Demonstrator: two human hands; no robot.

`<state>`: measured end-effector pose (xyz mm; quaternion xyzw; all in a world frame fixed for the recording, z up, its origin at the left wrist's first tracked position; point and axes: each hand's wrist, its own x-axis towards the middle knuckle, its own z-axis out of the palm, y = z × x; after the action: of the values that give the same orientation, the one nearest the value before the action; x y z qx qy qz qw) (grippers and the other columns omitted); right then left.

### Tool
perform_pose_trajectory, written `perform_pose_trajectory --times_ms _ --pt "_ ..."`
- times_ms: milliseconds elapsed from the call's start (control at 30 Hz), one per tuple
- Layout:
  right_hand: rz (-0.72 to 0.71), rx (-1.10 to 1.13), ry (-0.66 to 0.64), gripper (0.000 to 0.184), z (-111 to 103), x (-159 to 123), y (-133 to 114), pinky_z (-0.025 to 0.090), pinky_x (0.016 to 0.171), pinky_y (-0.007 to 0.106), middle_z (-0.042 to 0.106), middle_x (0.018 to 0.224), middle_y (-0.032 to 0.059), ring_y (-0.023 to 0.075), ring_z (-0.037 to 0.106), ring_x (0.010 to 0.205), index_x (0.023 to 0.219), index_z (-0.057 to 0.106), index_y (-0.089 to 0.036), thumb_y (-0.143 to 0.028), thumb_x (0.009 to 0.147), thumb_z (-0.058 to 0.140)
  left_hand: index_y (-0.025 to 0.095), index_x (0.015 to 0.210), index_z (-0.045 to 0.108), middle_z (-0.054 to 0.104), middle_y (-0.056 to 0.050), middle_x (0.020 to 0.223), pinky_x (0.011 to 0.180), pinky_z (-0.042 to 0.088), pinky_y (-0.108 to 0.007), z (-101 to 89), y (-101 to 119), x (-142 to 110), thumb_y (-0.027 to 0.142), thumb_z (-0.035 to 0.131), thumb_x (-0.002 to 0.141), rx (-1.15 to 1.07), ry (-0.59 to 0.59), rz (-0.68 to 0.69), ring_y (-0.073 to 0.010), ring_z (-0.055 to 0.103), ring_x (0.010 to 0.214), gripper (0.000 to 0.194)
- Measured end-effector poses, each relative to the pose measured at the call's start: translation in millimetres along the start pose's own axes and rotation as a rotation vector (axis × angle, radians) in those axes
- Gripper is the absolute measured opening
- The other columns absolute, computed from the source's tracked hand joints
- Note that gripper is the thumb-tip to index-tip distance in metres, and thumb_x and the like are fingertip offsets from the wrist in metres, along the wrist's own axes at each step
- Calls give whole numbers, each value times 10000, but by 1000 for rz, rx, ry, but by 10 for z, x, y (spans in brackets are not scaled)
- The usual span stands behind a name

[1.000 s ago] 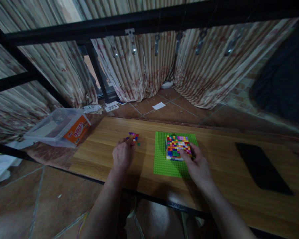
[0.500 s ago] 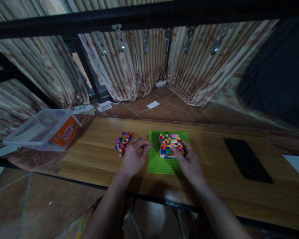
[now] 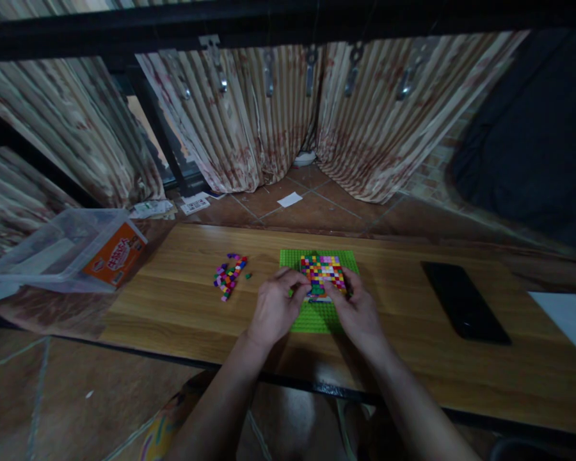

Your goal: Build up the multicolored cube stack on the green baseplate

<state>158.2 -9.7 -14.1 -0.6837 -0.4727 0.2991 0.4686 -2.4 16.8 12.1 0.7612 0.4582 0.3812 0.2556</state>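
A green studded baseplate lies on the wooden table. On it stands a block of many-coloured small bricks. My left hand is at the block's near left corner, fingers curled and pinched at its edge; what they pinch is too small to make out. My right hand holds the block's near right side, fingers bent around it. A small heap of loose coloured bricks lies on the table to the left of my left hand.
A clear plastic box with an orange label sits off the table's left end. A black phone lies on the table at the right, a white sheet beyond it. Striped curtains and black metal bars stand behind.
My left hand has come from the loose brick heap rightwards to the block on the baseplate. My right hand stayed on the block. The view has shifted left and closer.
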Motion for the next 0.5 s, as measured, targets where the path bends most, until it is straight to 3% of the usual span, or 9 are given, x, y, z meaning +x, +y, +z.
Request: perform_pose_trajectory --times_ms 333,500 --pt "25 -7 -14 743 46 -57 -87 407 983 466 610 1219 156 295 575 1114 1329 440 -140 -549 733 615 210 894 668 660 -45 894 789 504 -265 106 -13 -149 206 539 882 -27 90 59 -143 628 850 129" --pt "27 -44 20 763 98 -62 -120 412 975 470 606 1221 157 308 566 1129 1334 435 -147 -524 701 638 212 914 669 664 -43 904 794 508 -270 157 -12 -190 176 550 865 -71 131 9 -147 629 863 134"
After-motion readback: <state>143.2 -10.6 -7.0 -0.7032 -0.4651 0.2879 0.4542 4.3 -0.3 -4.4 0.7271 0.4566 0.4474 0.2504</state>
